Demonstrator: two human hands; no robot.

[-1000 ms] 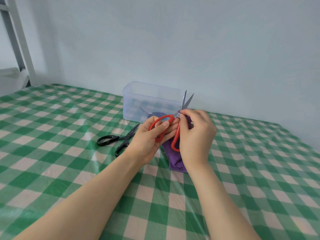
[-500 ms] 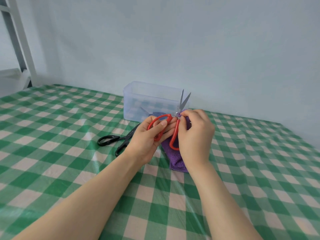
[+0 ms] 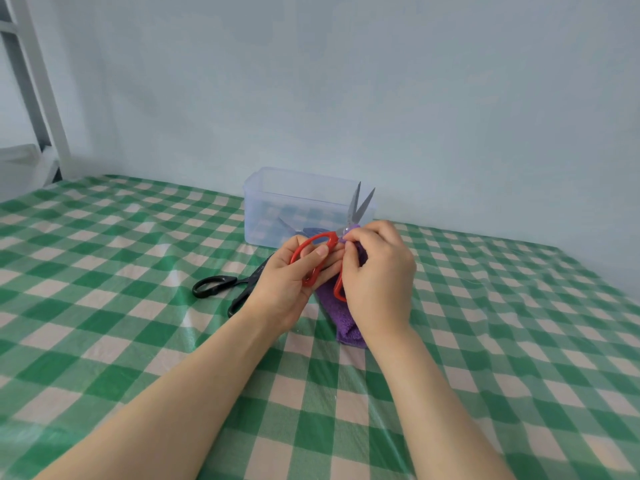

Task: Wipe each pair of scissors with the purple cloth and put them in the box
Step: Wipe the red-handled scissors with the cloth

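Black scissors (image 3: 221,285) lie partly hidden behind the left hand (image 3: 287,282), which grips the red scissors (image 3: 330,239) by a handle. The right hand (image 3: 377,282) pinches the purple cloth (image 3: 346,327) at their pivot. The clear box (image 3: 263,216) behind holds another pair (image 3: 287,226).

I get a bright, even feed: soft daylight with a cool bluish cast fills the pale wall (image 3: 415,98), and I cannot tell which side it comes from. Shadows are faint and diffuse, just a slight darkening on the bench (image 3: 104,306) beneath the forearms. The glossy checked cover throws whitish patches of sheen, strongest left of centre. The blades of the red scissors (image 3: 355,218) read crisp. The corners go soft, and the wide lens tilts the white post (image 3: 43,98).
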